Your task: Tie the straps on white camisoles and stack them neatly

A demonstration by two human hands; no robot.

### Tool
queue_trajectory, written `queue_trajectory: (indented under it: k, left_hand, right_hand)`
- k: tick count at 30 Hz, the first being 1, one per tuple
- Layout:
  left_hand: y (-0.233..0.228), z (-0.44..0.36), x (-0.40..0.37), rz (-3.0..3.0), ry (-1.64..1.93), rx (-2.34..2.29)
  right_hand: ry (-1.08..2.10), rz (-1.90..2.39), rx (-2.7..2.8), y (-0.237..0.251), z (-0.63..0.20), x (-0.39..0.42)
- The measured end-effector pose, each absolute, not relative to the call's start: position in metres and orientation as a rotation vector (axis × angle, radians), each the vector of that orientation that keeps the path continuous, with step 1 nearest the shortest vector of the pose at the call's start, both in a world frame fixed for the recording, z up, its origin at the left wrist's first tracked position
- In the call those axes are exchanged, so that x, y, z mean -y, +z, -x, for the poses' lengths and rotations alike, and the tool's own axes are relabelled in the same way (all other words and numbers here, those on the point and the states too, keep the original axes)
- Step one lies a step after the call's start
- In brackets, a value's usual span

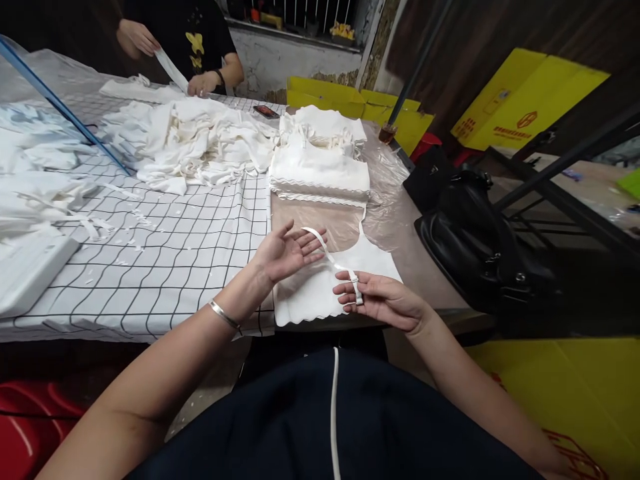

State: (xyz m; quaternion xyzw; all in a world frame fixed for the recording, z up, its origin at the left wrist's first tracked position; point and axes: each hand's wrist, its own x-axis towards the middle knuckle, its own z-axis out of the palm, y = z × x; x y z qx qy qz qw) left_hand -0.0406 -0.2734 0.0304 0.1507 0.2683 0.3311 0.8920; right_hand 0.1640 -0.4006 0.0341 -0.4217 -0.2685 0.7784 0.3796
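Note:
A white camisole (320, 293) with a scalloped hem lies flat at the table's near edge. One of its thin shoulder straps (320, 239) is lifted off the cloth and runs between my hands. My left hand (287, 255) is palm up with fingers spread, the strap passing over its fingertips. My right hand (383, 297) holds the strap's end between thumb and fingers, where a small slider shows. The other strap (363, 220) stretches away from me, towards a stack of folded white camisoles (323, 167).
A loose heap of white garments (200, 143) covers the back of the checked tablecloth (200, 247). Across the table a co-worker (185, 47) handles a white strip. A black handbag (485, 233) sits at the right. A blue pole (65, 110) slants across the left.

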Motion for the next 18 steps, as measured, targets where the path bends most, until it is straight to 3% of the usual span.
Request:
queue_trajectory:
  k: [5, 9, 12, 18]
  left_hand:
    - [0.036, 0.034, 0.253, -0.449, 0.716, -0.664]
    - [0.022, 0.035, 0.244, -0.899, 0.576, -1.055]
    - [0.012, 0.04, 0.258, -1.271, 0.743, -1.265]
    - [0.011, 0.05, 0.314, -1.558, 0.83, -1.029]
  right_hand:
    - [1.987, 1.167, 0.673, 0.03, -0.161, 0.396]
    - [1.919, 1.178, 0.592, 0.03, -0.155, 0.385]
    - [1.901, 1.092, 0.562, 0.031, -0.151, 0.377]
    - [1.756, 1.059, 0.604, 0.028, -0.137, 0.372]
